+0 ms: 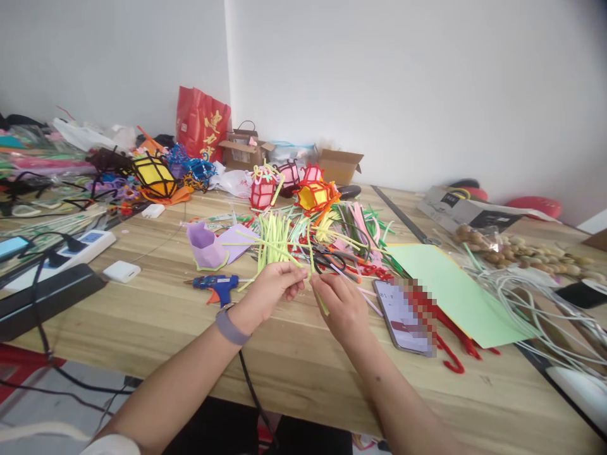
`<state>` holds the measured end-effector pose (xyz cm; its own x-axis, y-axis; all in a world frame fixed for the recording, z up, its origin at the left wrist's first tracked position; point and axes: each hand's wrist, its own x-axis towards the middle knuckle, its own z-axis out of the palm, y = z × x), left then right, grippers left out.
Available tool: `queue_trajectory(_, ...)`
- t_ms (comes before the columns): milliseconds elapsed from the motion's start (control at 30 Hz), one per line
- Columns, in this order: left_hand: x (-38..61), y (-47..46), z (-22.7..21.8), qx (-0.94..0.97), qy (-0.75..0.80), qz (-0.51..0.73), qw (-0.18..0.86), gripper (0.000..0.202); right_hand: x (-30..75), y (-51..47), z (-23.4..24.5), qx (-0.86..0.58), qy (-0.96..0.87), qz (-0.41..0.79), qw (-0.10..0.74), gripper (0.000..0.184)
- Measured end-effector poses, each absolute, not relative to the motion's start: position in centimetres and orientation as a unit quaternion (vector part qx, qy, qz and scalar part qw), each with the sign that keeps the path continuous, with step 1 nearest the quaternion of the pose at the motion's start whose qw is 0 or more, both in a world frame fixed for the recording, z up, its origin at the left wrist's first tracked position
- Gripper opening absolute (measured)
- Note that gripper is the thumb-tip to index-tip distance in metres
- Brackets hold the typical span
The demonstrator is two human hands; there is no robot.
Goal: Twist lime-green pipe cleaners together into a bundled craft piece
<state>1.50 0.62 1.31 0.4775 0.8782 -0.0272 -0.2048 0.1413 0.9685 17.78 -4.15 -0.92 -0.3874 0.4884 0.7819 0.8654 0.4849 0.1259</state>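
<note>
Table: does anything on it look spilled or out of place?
Yes. Pale nuts lie loose on the table at the right, apparently spilled from a clear bag. Cut pipe cleaners sprawl in a loose heap beyond the left hand and right hand, which pinch one green strand.

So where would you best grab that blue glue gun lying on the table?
By the handle, from the near edge of the table, I'd say. The glue gun lies flat on its side, handle pointing toward the person, tip pointing left. The left hand is nearest, though it and the right hand pinch green pipe cleaners.
</note>
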Motion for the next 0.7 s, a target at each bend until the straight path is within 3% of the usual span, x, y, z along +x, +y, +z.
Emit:
queue_trajectory(267, 1.8, 0.3, 1.6, 0.495, 0.333, 0.411, 0.689, 0.032, 17.6, -4.0, -1.0, -0.416, -0.794, -0.274, 0.350, 0.032)
queue_trajectory(400, 1.9, 0.1, 1.7, 0.508, 0.337, 0.437, 0.661, 0.033, 17.1, -4.1, -0.6, -0.437, -0.772, -0.195, 0.419, 0.018)
queue_trajectory(467, 1.8, 0.1, 1.6, 0.530, 0.328, 0.451, 0.639, 0.033, 16.4, -4.3, -0.3, -0.475, -0.732, -0.055, 0.485, 0.013)
queue_trajectory(567, 1.5, 0.2, 1.6, 0.567, 0.311, 0.468, 0.603, 0.032, 15.2, -4.5, 0.3, -0.488, -0.595, 0.287, 0.571, 0.023)
queue_trajectory(633, 1.3, 0.3, 1.6, 0.584, 0.302, 0.471, 0.588, 0.031, 14.6, -4.6, 0.6, -0.442, -0.474, 0.487, 0.586, 0.026)
queue_trajectory(700, 1.2, 0.5, 1.5, 0.593, 0.299, 0.471, 0.582, 0.030, 14.2, -4.6, 0.7, -0.402, -0.409, 0.572, 0.587, 0.027)
